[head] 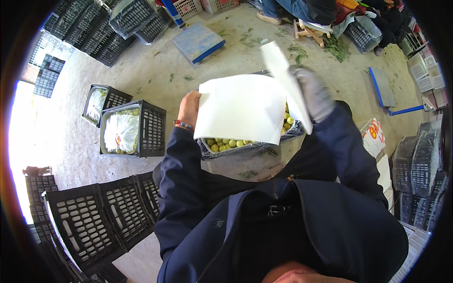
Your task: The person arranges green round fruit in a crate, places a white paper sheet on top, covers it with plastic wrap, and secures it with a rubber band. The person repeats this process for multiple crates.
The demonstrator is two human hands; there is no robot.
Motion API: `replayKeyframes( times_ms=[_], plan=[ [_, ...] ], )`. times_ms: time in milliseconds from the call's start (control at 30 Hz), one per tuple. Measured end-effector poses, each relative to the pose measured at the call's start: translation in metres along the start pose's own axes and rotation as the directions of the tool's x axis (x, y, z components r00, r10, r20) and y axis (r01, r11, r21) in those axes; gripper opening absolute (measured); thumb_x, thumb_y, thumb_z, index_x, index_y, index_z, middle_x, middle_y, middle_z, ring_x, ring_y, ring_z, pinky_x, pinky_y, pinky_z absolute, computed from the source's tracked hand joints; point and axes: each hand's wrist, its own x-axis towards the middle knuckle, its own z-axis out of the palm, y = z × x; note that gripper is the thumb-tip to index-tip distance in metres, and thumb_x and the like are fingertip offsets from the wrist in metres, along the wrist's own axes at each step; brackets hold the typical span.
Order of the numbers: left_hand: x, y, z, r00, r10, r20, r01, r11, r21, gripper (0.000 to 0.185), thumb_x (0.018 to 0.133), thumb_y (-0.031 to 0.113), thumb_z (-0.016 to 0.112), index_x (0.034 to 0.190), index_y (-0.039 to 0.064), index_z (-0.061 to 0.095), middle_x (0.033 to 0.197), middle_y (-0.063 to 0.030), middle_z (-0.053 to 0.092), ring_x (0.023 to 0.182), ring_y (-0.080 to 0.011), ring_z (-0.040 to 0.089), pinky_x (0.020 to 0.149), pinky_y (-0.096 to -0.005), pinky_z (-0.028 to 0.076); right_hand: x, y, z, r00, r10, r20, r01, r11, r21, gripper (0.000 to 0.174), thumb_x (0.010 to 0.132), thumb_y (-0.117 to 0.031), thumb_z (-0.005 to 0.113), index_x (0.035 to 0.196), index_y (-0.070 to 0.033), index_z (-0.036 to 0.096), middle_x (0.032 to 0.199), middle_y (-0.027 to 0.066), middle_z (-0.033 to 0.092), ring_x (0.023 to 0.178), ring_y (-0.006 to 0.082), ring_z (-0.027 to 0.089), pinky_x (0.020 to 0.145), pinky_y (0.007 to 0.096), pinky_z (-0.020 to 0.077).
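A large white sheet (240, 106), which looks like paper or thin foam, spreads above a lined black plastic crate (244, 152). Round yellow-green fruit (226, 144) shows along the crate's near edge and right side; the sheet hides the rest. My left hand (188, 108), bare with a bead bracelet at the wrist, grips the sheet's left edge. In a grey glove, my right hand (315, 92) is blurred and holds a white folded piece (285, 81) at the sheet's right. Whether that piece is part of the same sheet I cannot tell.
Two fruit-filled crates (141, 127) stand on the left. Black crates (95, 215) lie at the lower left, with more stacked (95, 32) at the upper left. A blue platform scale (200, 40) sits ahead; another scale (382, 86) is at right. People (300, 10) sit among scattered leaves (334, 46).
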Motion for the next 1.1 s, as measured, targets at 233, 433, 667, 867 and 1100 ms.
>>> replayKeyframes(
  times_ms=[233, 433, 667, 867, 1100],
  plan=[
    [0.024, -0.096, -0.079, 0.958, 0.267, -0.102, -0.068, 0.558, 0.827, 0.012, 0.091, 0.013, 0.066, 0.090, 0.002, 0.067, 0.078, -0.0128, 0.067, 0.069, -0.0305, 0.067, 0.062, -0.0431, 0.055, 0.029, 0.167, 0.132, 0.799, 0.506, -0.325, -0.506, 0.858, 0.090, 0.015, 0.090, -0.018, 0.074, 0.090, -0.003, 0.075, 0.070, 0.0051, 0.069, 0.061, 0.0187, 0.063, 0.062, 0.0379, 0.0525],
    [0.011, -0.106, -0.087, 0.939, 0.011, -0.344, 0.202, 0.791, 0.578, 0.017, 0.093, 0.012, 0.065, 0.087, -0.004, 0.063, 0.073, -0.0095, 0.066, 0.061, -0.0210, 0.070, 0.055, -0.0352, 0.058, 0.024, 0.226, 0.164, 0.749, 0.500, -0.435, -0.622, 0.757, -0.202, 0.021, 0.089, -0.024, 0.076, 0.094, -0.004, 0.079, 0.089, 0.0169, 0.080, 0.085, 0.0329, 0.078, 0.082, 0.0421, 0.0602],
    [0.020, -0.115, -0.104, 0.956, 0.128, -0.264, 0.143, 0.582, 0.800, 0.018, 0.084, 0.015, 0.068, 0.082, 0.000, 0.058, 0.078, -0.0204, 0.066, 0.074, -0.0375, 0.068, 0.069, -0.0479, 0.054, 0.017, 0.206, 0.176, 0.737, 0.484, -0.471, -0.593, 0.798, -0.108, 0.016, 0.092, -0.021, 0.074, 0.094, -0.006, 0.077, 0.094, 0.0136, 0.079, 0.089, 0.0298, 0.076, 0.084, 0.0397, 0.0595],
    [0.031, -0.104, -0.106, 0.980, 0.193, -0.050, -0.027, 0.377, 0.926, 0.016, 0.087, 0.016, 0.062, 0.090, 0.001, 0.056, 0.087, -0.0249, 0.066, 0.085, -0.0466, 0.064, 0.075, -0.0520, 0.051, 0.021, 0.190, 0.187, 0.714, 0.515, -0.475, -0.526, 0.842, 0.122, 0.010, 0.093, -0.014, 0.073, 0.093, -0.004, 0.073, 0.082, 0.0098, 0.074, 0.074, 0.0220, 0.072, 0.072, 0.0363, 0.0573],
    [0.045, -0.102, -0.097, 0.987, 0.159, -0.013, -0.026, 0.240, 0.970, 0.015, 0.091, 0.014, 0.059, 0.097, 0.000, 0.059, 0.092, -0.0303, 0.069, 0.090, -0.0520, 0.066, 0.079, -0.0583, 0.052, 0.044, 0.225, 0.216, 0.676, 0.611, -0.413, -0.575, 0.787, 0.224, 0.021, 0.089, -0.022, 0.079, 0.101, -0.005, 0.077, 0.093, 0.0157, 0.079, 0.088, 0.0307, 0.075, 0.087, 0.0382, 0.0576]
  ],
)
